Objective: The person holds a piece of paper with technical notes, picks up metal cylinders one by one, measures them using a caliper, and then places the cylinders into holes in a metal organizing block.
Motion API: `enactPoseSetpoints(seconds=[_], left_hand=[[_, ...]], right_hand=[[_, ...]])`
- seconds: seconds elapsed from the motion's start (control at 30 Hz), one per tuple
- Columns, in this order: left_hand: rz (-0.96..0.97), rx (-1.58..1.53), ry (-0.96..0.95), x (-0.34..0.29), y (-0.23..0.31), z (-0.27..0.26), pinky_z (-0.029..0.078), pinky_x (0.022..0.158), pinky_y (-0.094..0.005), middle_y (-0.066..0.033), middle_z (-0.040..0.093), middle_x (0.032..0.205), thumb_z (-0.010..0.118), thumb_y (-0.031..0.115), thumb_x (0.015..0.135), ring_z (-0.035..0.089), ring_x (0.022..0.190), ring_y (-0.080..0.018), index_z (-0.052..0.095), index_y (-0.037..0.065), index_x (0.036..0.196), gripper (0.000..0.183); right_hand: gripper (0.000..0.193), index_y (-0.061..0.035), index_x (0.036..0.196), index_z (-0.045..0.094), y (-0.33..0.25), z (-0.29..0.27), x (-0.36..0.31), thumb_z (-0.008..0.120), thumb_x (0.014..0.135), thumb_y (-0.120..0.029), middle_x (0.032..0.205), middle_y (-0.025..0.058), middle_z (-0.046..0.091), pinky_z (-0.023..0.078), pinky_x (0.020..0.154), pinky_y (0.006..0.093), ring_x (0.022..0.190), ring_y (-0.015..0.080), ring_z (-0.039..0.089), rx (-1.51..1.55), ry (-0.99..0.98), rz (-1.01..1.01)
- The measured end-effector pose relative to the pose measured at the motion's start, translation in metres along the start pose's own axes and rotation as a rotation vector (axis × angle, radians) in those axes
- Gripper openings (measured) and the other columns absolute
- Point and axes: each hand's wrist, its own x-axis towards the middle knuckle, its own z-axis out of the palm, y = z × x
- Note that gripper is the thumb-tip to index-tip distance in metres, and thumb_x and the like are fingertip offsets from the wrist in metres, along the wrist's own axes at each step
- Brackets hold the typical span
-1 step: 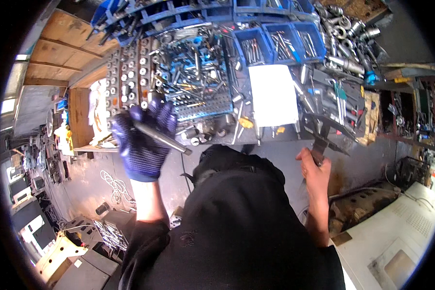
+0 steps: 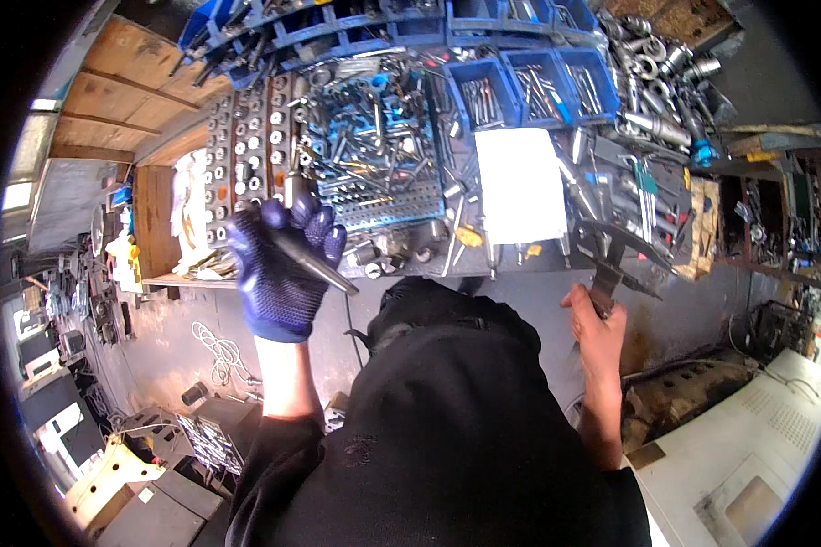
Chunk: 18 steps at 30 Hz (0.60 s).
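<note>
My left hand (image 2: 287,273), in a purple-blue coated glove, is palm up with its fingers curled. Across that palm lies a slim round metal rod (image 2: 315,262), its free end pointing right and toward me; whether it is a cutting tool I cannot tell. My bare right hand (image 2: 597,319) is closed around the beam of a dark caliper (image 2: 609,266), whose jaws point away from me at the bench's front edge. Beyond the left hand stand rows of small metal collets (image 2: 244,146) on a rack. The far ends of the gloved fingers partly cover the bench edge.
A blue rack of loose cutters and bits (image 2: 374,196) takes up the bench's middle. Blue bins (image 2: 483,96) stand behind a white paper sheet (image 2: 520,187). Metal tool holders (image 2: 657,123) are heaped at the far right. A pale machine panel (image 2: 748,438) lies low right.
The gloved fingers have curled further in, and the rod has tilted slightly. My right hand keeps the caliper in nearly the same place. The whole view has shifted a little.
</note>
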Motion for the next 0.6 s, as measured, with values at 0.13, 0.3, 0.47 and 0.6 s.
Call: enactPoseSetpoints(seconds=[0.13, 0.3, 0.47, 0.6], left_hand=[[-0.22, -0.171, -0.336, 0.019, 0.009, -0.038, 0.042, 0.048, -0.0235, 0.0022, 0.049, 0.077, 0.051, 0.052, 0.099, 0.045, 0.058, -0.0064, 0.061, 0.008, 0.117, 0.048], [-0.182, -0.066, -0.325, 0.022, 0.021, -0.051, 0.04, 0.039, -0.0204, 0.0019, 0.048, 0.073, 0.05, 0.05, 0.1, 0.045, 0.053, -0.0054, 0.055, 0.005, 0.131, 0.055], [-0.072, 0.269, -0.041, 0.028, 0.035, -0.067, 0.055, 0.078, -0.0317, -0.0131, 0.064, 0.119, 0.053, 0.016, 0.097, 0.065, 0.091, -0.0213, 0.044, 0.0, 0.144, 0.05], [0.096, 0.377, -0.068, 0.026, 0.043, -0.079, 0.053, 0.098, -0.0376, -0.0198, 0.06, 0.128, 0.049, -0.001, 0.098, 0.063, 0.112, -0.0269, 0.044, -0.005, 0.14, 0.042]], right_hand=[[0.033, -0.0035, 0.073, 0.068, -0.003, -0.001, -0.002, 0.07, 0.094, -0.029, 0.055, -0.0081, 0.045, 0.024, 0.048, 0.0236, 0.05, 0.0016, 0.037, -0.008, -0.006, 0.049], [0.034, -0.0029, 0.075, 0.069, -0.002, 0.001, 0.001, 0.071, 0.093, -0.032, 0.056, -0.0074, 0.046, 0.025, 0.048, 0.0228, 0.05, 0.002, 0.039, -0.044, -0.005, 0.033], [0.034, -0.003, 0.075, 0.069, -0.005, 0.005, 0.003, 0.071, 0.093, -0.032, 0.056, -0.0072, 0.046, 0.025, 0.048, 0.0229, 0.05, 0.0022, 0.038, -0.029, -0.035, 0.044], [0.033, -0.0034, 0.074, 0.068, -0.011, 0.012, 0.004, 0.07, 0.094, -0.03, 0.055, -0.0079, 0.045, 0.023, 0.047, 0.0231, 0.049, 0.0021, 0.036, -0.051, -0.026, 0.057]])
